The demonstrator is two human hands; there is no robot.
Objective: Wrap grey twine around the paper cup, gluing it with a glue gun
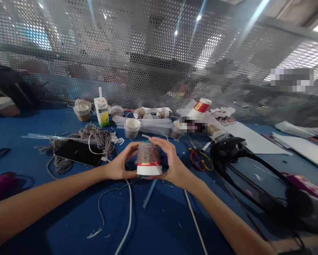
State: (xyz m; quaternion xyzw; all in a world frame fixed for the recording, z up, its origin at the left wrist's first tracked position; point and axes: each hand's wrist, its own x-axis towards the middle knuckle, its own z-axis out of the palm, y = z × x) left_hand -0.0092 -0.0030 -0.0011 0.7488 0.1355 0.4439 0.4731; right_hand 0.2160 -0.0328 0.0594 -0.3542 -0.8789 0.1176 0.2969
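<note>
An upside-down paper cup (148,159), wound with brownish string and showing a red and white band at its rim, stands on the blue table (153,226). My left hand (120,163) grips its left side with curled fingers. My right hand (172,163) wraps round its right side and top. Both hands hold the cup just above the tabletop. A loose bundle of grey string (95,136) lies behind my left hand, next to a black phone (77,152).
Several paper cups (132,127) and a small milk carton (101,111) stand at the back before a perforated metal screen (148,53). Scissors with red and yellow handles (201,161) and a black glue gun (227,150) lie to the right. White cords (128,212) trail forward.
</note>
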